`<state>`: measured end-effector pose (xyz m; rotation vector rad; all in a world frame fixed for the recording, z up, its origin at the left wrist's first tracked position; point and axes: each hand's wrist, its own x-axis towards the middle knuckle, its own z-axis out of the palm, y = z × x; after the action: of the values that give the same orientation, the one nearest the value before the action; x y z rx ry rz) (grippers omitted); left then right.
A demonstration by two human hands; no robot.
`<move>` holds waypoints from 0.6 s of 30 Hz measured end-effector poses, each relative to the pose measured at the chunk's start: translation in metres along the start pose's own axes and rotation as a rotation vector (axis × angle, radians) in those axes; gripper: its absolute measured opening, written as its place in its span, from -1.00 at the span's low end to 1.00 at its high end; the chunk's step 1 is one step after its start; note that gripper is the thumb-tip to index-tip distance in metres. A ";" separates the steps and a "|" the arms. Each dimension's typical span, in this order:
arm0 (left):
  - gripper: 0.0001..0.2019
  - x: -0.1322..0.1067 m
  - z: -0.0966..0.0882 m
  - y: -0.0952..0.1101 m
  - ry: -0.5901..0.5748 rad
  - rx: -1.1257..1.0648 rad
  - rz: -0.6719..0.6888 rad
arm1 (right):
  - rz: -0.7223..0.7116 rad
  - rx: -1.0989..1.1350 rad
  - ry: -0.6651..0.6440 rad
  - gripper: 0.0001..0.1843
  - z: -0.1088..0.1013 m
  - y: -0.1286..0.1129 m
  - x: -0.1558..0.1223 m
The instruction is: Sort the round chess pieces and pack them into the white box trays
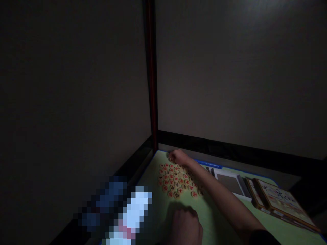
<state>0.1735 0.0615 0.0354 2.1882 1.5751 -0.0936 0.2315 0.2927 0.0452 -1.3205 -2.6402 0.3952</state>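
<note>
Round wooden Chinese chess pieces (pixel 171 177) lie in a loose cluster on the green tabletop (pixel 149 177). Their faces carry red or black characters, and one piece (pixel 181 175) looks blank. My right hand (pixel 179 157) reaches over to the far side of the cluster, its fingers closed on a Chinese chess piece (pixel 171 159) near the table's far corner. Part of the cluster is covered by my right forearm. Close to me, in front of the pieces, my left hand (pixel 186 224) rests low with curled fingers; the inside of that fist is hidden.
Right of my forearm lies a white open tray (pixel 245 187). Beyond it is a flat printed box (pixel 283 200) with brown edges. A blue strip (pixel 208 164) runs along the far edge. Dark walls meet at the corner. A pixelated patch covers the lower left.
</note>
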 end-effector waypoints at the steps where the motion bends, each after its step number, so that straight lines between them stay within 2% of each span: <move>1: -0.63 0.000 -0.001 0.000 -0.009 -0.009 -0.004 | 0.013 0.011 -0.001 -0.60 0.002 0.000 0.002; 6: -0.64 -0.001 -0.003 0.001 -0.023 -0.026 -0.013 | 0.040 0.026 -0.042 -0.62 0.007 0.003 0.004; 12: -0.66 -0.002 0.001 0.000 0.000 -0.007 0.008 | 0.034 -0.059 -0.070 -0.68 0.005 0.003 -0.001; 15: -0.66 -0.001 0.007 -0.003 0.033 0.007 0.013 | 0.020 -0.127 -0.061 -0.68 -0.003 -0.003 -0.014; 18: -0.66 -0.001 0.010 -0.006 0.050 0.023 0.028 | 0.007 -0.202 -0.059 -0.70 -0.013 -0.013 -0.040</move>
<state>0.1701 0.0580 0.0248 2.2457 1.5776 -0.0491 0.2490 0.2555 0.0606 -1.3946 -2.7876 0.1735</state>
